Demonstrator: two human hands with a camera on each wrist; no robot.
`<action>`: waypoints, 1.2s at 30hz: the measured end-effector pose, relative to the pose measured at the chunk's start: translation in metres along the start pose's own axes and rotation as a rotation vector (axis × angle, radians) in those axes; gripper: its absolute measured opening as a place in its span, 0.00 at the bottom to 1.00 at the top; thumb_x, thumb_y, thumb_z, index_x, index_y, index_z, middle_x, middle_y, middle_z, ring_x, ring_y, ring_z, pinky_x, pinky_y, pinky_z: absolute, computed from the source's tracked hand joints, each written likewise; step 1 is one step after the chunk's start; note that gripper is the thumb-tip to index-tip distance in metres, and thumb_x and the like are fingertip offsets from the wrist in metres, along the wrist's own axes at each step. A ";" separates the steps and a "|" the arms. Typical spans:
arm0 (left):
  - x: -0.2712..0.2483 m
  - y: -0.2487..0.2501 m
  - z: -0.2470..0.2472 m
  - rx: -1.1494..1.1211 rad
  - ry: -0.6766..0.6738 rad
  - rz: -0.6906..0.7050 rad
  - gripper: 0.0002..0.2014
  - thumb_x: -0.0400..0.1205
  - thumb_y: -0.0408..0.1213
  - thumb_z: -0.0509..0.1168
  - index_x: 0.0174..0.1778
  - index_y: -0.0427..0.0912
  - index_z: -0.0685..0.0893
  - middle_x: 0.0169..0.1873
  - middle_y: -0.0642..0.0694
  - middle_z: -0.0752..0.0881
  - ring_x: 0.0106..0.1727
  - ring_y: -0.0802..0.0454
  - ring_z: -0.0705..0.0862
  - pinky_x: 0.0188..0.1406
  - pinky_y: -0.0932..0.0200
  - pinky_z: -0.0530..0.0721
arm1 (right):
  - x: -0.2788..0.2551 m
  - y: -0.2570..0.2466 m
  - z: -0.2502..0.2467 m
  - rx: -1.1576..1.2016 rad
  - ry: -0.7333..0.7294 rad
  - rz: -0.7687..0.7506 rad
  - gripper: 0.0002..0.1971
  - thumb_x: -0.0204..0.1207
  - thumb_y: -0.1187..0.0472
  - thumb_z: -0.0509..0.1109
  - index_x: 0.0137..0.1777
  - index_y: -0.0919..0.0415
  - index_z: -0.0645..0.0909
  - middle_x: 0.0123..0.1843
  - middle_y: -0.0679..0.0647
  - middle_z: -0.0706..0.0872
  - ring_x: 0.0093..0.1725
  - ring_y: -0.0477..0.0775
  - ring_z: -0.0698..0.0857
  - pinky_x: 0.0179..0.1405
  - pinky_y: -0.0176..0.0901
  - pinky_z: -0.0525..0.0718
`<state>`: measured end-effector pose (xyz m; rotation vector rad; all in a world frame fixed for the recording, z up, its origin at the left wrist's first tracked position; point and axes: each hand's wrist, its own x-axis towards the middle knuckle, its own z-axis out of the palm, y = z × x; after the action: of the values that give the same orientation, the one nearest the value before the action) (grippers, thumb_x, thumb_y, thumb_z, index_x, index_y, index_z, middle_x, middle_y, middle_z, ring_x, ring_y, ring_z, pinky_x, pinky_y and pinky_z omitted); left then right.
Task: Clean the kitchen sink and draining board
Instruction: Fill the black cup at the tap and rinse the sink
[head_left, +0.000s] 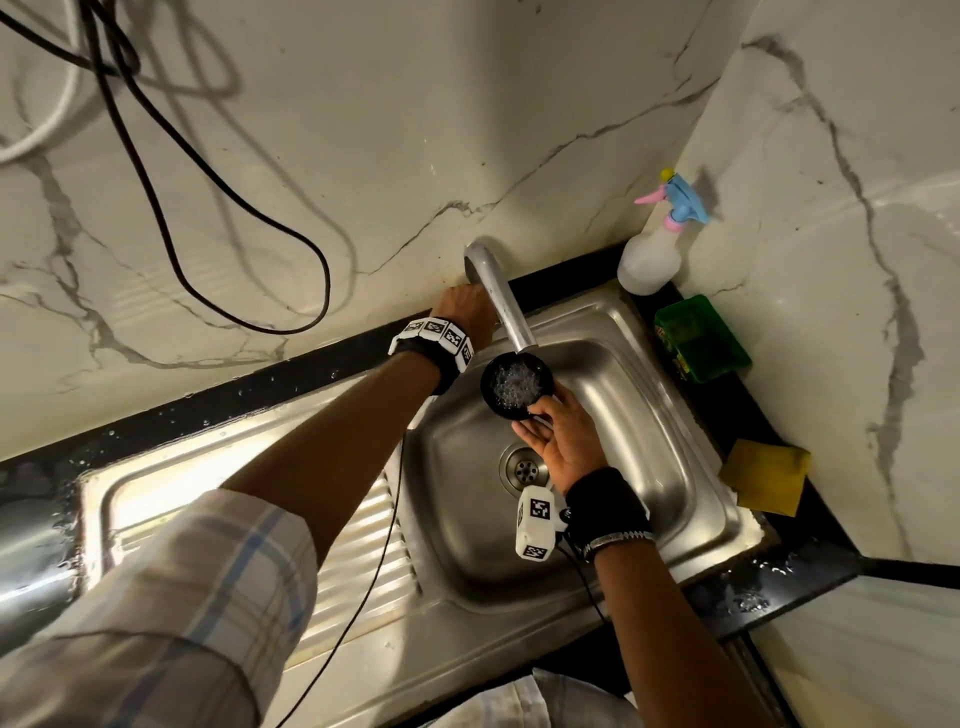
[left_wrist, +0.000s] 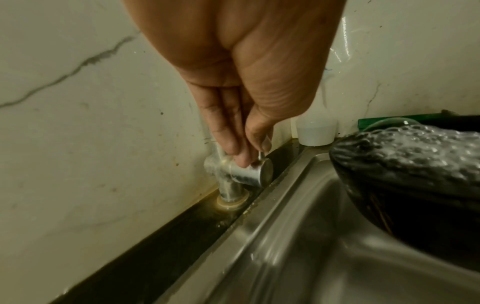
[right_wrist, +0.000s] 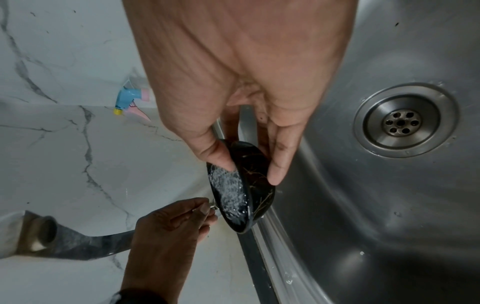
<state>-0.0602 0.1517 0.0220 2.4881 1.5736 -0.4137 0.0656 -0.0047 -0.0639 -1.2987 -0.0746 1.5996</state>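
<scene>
Head view: the stainless steel sink basin (head_left: 613, 519) sits at the right end of the black counter (head_left: 291, 364), with the ribbed steel draining board (head_left: 358, 551) to its left. The left hand (head_left: 465, 306) reaches to the back edge of the counter, at the foot of the curved chrome tap (head_left: 501, 296). The right hand (head_left: 563, 439) holds a small round black bowl (head_left: 516, 384) under the spout, over the basin; bubbling water fills it. A clear spray bottle with a blue and pink trigger (head_left: 652, 254) stands in the back right corner, a green plastic tray (head_left: 701, 338) just beside it, and a yellow cloth (head_left: 766, 480) lies on the right edge.

Left wrist view: the left grip pinches the thin lever on the short chrome tap valve (left_wrist: 246, 172) between thumb and fingertips (left_wrist: 231, 144).

Right wrist view: the right grip is closed on the bowl's rim, thumb inside, fingers (right_wrist: 279, 160) on the outer wall. The round steel drain (right_wrist: 405, 121) lies on the basin floor.
</scene>
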 end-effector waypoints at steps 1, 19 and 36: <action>-0.003 -0.003 0.005 -0.028 0.026 0.000 0.10 0.84 0.32 0.62 0.59 0.35 0.82 0.54 0.36 0.86 0.54 0.37 0.86 0.51 0.49 0.83 | -0.001 0.000 0.000 -0.006 -0.002 -0.004 0.26 0.76 0.72 0.68 0.73 0.53 0.80 0.67 0.67 0.85 0.66 0.68 0.85 0.62 0.58 0.88; -0.396 -0.218 0.237 -0.338 0.153 -0.465 0.25 0.80 0.41 0.69 0.75 0.43 0.78 0.68 0.39 0.82 0.63 0.36 0.83 0.60 0.45 0.82 | -0.096 0.107 0.084 -0.090 -0.111 0.018 0.25 0.78 0.71 0.66 0.73 0.52 0.80 0.66 0.62 0.87 0.65 0.63 0.87 0.61 0.53 0.88; -0.556 -0.296 0.319 -0.314 0.217 -0.508 0.29 0.85 0.52 0.52 0.79 0.42 0.71 0.78 0.42 0.73 0.80 0.44 0.70 0.76 0.45 0.71 | -0.217 0.419 0.262 -0.097 -0.224 0.403 0.14 0.76 0.73 0.67 0.60 0.61 0.82 0.56 0.65 0.84 0.54 0.61 0.86 0.49 0.53 0.91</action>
<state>-0.5984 -0.2887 -0.1007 1.9375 2.1644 0.0516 -0.4285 -0.2224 -0.0564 -1.2573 -0.0294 2.1053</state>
